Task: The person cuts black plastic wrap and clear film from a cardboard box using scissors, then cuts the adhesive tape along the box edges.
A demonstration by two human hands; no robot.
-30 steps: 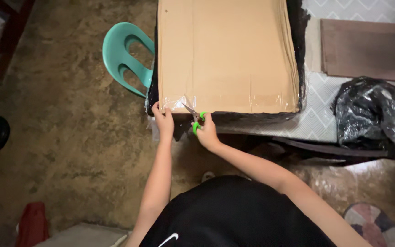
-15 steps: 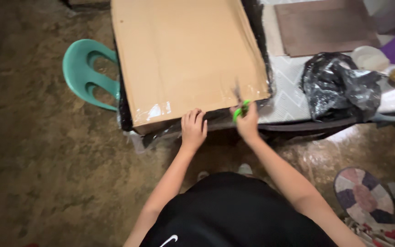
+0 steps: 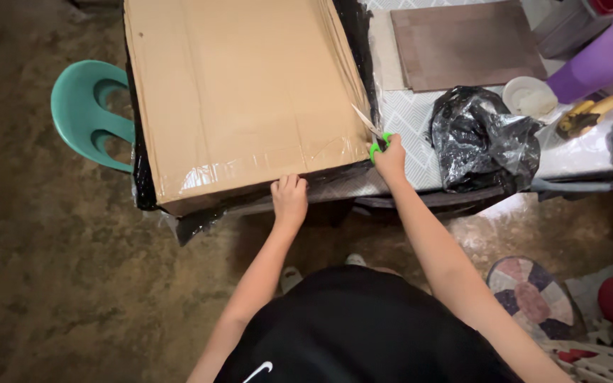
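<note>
A large flat cardboard box point(image 3: 243, 92), wrapped below in black plastic, lies across a table with clear tape along its near edge. My right hand point(image 3: 391, 159) grips green-handled scissors point(image 3: 372, 131) at the box's near right corner, blades pointing up along the right side. My left hand point(image 3: 289, 198) rests with curled fingers against the box's near edge, near the middle.
A teal plastic chair point(image 3: 83, 113) stands left of the box. On the patterned tablecloth point(image 3: 413, 135) lie a crumpled black plastic bag point(image 3: 480, 138), a brown board point(image 3: 466, 42), a white bowl point(image 3: 526, 96) and a purple bottle point(image 3: 601, 60). A round patchwork stool point(image 3: 530, 298) sits on the floor at right.
My right hand carried the scissors from the near left part of the taped edge to the right corner. My left hand slid right from the left corner to mid-edge.
</note>
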